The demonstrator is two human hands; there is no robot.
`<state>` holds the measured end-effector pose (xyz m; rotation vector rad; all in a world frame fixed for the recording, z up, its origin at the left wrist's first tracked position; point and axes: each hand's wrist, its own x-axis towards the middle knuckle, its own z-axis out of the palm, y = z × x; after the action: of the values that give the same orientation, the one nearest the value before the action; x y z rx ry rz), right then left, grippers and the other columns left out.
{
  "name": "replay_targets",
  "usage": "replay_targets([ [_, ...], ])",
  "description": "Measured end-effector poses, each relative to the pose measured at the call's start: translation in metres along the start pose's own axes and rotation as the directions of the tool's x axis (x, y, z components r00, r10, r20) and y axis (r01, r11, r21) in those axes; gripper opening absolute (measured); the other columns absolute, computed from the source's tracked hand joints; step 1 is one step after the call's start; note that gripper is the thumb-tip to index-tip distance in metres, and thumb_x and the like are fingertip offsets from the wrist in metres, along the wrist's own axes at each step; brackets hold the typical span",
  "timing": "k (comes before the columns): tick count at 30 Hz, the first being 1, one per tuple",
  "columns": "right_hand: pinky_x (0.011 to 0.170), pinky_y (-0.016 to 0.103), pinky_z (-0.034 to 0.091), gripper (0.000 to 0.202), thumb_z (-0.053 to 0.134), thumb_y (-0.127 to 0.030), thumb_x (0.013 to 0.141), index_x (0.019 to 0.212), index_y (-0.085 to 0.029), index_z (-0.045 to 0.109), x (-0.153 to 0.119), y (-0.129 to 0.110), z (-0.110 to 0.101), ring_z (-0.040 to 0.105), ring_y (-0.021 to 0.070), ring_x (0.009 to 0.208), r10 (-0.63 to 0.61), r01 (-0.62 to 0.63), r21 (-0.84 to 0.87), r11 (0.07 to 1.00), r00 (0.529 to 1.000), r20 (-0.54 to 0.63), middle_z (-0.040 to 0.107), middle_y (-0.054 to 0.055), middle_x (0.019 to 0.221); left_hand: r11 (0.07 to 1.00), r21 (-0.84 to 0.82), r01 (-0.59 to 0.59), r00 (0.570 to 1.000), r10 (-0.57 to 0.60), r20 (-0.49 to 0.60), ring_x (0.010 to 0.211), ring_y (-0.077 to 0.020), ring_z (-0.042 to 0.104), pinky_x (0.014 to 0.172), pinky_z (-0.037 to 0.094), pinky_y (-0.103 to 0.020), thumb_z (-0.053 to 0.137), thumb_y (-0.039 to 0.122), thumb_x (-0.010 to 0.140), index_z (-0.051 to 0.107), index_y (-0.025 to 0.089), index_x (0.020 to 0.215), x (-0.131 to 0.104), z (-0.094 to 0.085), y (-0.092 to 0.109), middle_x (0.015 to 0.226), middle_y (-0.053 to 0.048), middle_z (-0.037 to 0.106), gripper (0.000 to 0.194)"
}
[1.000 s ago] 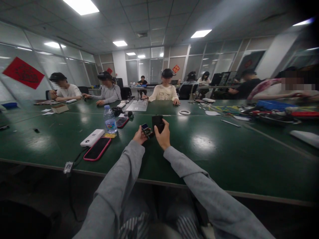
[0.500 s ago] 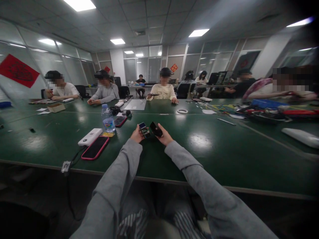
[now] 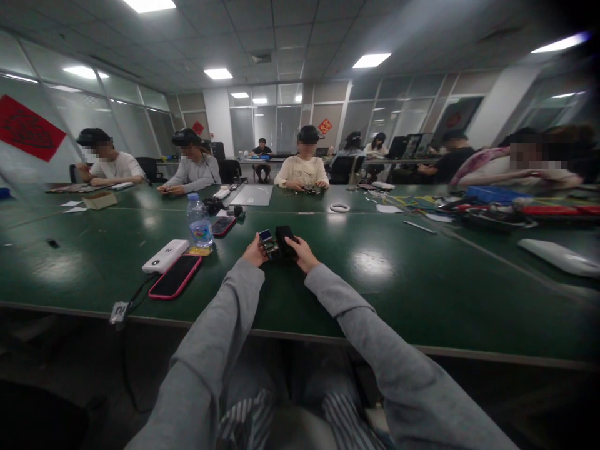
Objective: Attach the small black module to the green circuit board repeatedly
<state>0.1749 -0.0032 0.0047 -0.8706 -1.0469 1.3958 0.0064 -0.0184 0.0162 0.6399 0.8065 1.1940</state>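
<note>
My left hand [image 3: 254, 252] holds a small circuit board [image 3: 269, 246] with a little screen at its top, gripped along its left side. Close beside it on the right, a black box-shaped piece [image 3: 284, 240] is in the grasp of my right hand [image 3: 302, 253], whose fingers lie over its right side. The two pieces are side by side above the green table [image 3: 300, 306]; whether they touch is too small to tell.
To the left are a pink-edged phone [image 3: 175, 277], a white power bank [image 3: 165, 256] with a cable, and a water bottle [image 3: 199, 222]. A white ring [image 3: 339, 207] and a silver stick [image 3: 419, 227] lie beyond my right hand. People sit across the table.
The black piece has turned from tilted to more upright and come nearer the circuit board. The view has shifted slightly. Across the table, a person's hands have come together over small items.
</note>
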Motion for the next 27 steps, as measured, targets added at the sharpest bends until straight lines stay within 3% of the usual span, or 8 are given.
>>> replay_targets([
  [3, 0.095, 0.031, 0.044, 0.054, 0.073, -0.032, 0.067, 0.113, -0.017, 0.050, 0.0037, 0.0033, -0.0015, 0.053, 0.0162, 0.106, -0.193, 0.180, -0.174, 0.968, 0.979, -0.063, 0.055, 0.007, 0.115, 1.000, -0.006, 0.008, 1.000, -0.008, 0.010, 0.085, -0.0199, 0.063, 0.072, 0.050, -0.033, 0.033, 0.058, 0.086, 0.057, 0.015, 0.100, 0.0013, -0.0012, 0.0000, 0.097, -0.011, 0.064, 0.051],
  [6, 0.100, 0.033, 0.040, 0.061, 0.074, -0.034, 0.064, 0.116, -0.016, 0.048, 0.0048, 0.0053, -0.0008, 0.051, 0.0173, 0.108, -0.296, 0.264, -0.291, 0.920, 0.953, -0.070, 0.053, 0.008, 0.117, 1.000, -0.009, 0.020, 1.000, -0.020, 0.012, 0.083, -0.0189, 0.062, 0.071, 0.050, -0.032, 0.033, 0.058, 0.086, 0.057, 0.015, 0.097, 0.0024, -0.0025, 0.0004, 0.095, -0.011, 0.064, 0.051],
  [11, 0.076, 0.029, 0.051, 0.057, 0.066, -0.044, 0.071, 0.120, -0.023, 0.046, 0.0014, 0.0038, 0.0007, 0.058, 0.0167, 0.092, -0.077, 0.074, -0.088, 0.993, 0.996, -0.037, 0.057, 0.005, 0.108, 1.000, -0.008, 0.026, 0.999, -0.026, -0.022, 0.079, -0.0184, 0.062, 0.069, 0.049, -0.031, 0.034, 0.058, 0.085, 0.057, 0.016, 0.096, -0.0005, -0.0021, 0.0020, 0.091, -0.010, 0.063, 0.050],
  [15, 0.058, 0.023, 0.049, 0.055, 0.063, -0.041, 0.072, 0.123, -0.029, 0.045, -0.0003, 0.0000, -0.0020, 0.058, 0.0145, 0.079, 0.016, -0.016, -0.030, 0.999, 1.000, -0.006, 0.059, 0.001, 0.102, 0.999, 0.003, 0.040, 0.999, -0.040, -0.028, 0.081, -0.0186, 0.061, 0.070, 0.049, -0.031, 0.033, 0.058, 0.086, 0.057, 0.016, 0.097, -0.0048, 0.0006, 0.0033, 0.088, -0.009, 0.062, 0.049],
  [21, 0.057, 0.020, 0.048, 0.052, 0.062, -0.039, 0.074, 0.122, -0.030, 0.048, -0.0004, -0.0006, -0.0020, 0.058, 0.0119, 0.076, 0.031, -0.032, -0.064, 0.997, 0.999, -0.017, 0.060, 0.000, 0.100, 0.999, 0.014, 0.043, 0.998, -0.042, -0.053, 0.074, -0.0172, 0.060, 0.068, 0.049, -0.030, 0.035, 0.057, 0.085, 0.056, 0.015, 0.096, -0.0057, 0.0027, 0.0038, 0.082, -0.007, 0.061, 0.048],
  [27, 0.067, 0.022, 0.051, 0.056, 0.068, -0.042, 0.071, 0.122, -0.027, 0.049, -0.0030, -0.0020, 0.0000, 0.059, 0.0129, 0.087, -0.002, 0.002, -0.101, 0.995, 1.000, -0.002, 0.058, 0.002, 0.108, 0.999, -0.002, 0.043, 0.997, -0.043, -0.057, 0.070, -0.0165, 0.060, 0.065, 0.049, -0.029, 0.035, 0.057, 0.085, 0.056, 0.016, 0.100, -0.0057, 0.0029, 0.0041, 0.080, -0.007, 0.061, 0.048],
])
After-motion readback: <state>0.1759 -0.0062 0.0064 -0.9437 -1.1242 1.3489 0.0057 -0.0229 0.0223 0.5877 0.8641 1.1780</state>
